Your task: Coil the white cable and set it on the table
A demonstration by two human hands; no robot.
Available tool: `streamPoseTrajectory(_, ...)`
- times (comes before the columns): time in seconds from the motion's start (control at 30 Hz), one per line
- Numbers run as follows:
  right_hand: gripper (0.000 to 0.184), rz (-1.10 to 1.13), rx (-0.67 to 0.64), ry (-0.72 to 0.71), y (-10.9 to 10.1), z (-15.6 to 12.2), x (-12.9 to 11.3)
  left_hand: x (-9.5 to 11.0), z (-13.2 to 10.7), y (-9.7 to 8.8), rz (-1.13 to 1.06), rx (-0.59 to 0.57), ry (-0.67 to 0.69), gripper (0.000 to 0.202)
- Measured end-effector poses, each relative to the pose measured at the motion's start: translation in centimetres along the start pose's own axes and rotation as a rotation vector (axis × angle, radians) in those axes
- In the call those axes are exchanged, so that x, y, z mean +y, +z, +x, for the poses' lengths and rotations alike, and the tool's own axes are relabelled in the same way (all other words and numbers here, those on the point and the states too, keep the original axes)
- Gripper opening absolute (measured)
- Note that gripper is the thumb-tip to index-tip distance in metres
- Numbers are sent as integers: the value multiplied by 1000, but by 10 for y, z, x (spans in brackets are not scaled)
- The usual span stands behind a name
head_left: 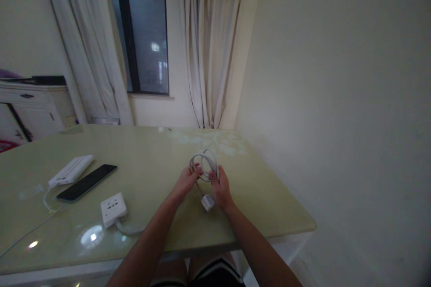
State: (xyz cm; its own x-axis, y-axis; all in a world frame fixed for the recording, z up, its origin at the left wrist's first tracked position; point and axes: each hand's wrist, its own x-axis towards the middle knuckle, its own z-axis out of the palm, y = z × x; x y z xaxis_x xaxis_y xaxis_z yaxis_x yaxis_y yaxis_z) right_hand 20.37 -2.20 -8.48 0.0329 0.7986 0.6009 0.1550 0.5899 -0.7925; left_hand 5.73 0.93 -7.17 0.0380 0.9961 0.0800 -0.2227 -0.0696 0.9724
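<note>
Both hands meet over the far right part of the pale green table (269, 208). Left hand (186, 182) closed, fingers pinching one side of the coiled white cable (204, 159); right hand (221, 189) closed on the other side. Coil held upright, just above the tabletop. White plug (208, 202) hangs at the cable's end, beside the right wrist. Well apart to the left: white socket block (113, 209), black phone (86, 182), white power bank (71, 170) touching the phone's edge. Curtains (208, 45) frame a dark window (144, 31) behind.
</note>
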Motion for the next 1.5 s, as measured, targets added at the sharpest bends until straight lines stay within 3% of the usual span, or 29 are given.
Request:
streamPoseTrajectory(0.2, 44, 207, 195, 222, -2, 4, -10, 39, -64, -64, 459, -139, 75, 43)
streamPoseTrajectory(0.3, 48, 213, 291, 244, -4, 6, -14, 53, -96, -101, 980, -147, -13, 40)
streamPoseTrajectory(0.37, 50, 208, 345, 262, -5, 7, -14, 56, -107, -121, 1280, -135, -118, 40)
streamPoseTrajectory(0.47, 50, 224, 401, 270, -6, 8, -12, 56, -107, -133, 1421, -248, -179, 25)
streamPoseTrajectory(0.57, 50, 220, 424, 254, -6, 8, -13, 53, -90, -126, 1463, -317, -156, 11)
streamPoseTrajectory(0.73, 47, 146, 430, 202, -6, 7, -15, 38, -42, -98, 1502, -186, 5, 10)
streamPoseTrajectory(0.9, 42, 72, 425, 119, -8, 4, -16, 14, 11, -68, 1164, -111, 158, 12)
streamPoseTrajectory(1.03, 38, 32, 389, 67, -9, 0, -16, 0, 36, -33, 710, -30, 285, 23)
streamPoseTrajectory(1.1, 37, 17, 322, 30, -9, -3, -14, -6, 38, -13, 440, -3, 251, 28)
streamPoseTrajectory(1.2, 39, -76, 163, -61, -7, -9, -11, -14, 30, 9, 127, -109, 187, 36)
streamPoseTrajectory(1.33, 38, -170, -42, -128, -5, -14, -9, -18, 14, 12, 52, -209, 194, 35)
streamPoseTrajectory(1.4, 37, -204, -45, -142, -4, -14, -8, -18, 9, 6, 39, -246, 157, 39)
streamPoseTrajectory(1.5, 37, -248, 82, -133, -5, -11, -5, -17, 8, 0, 44, -265, 69, 58)
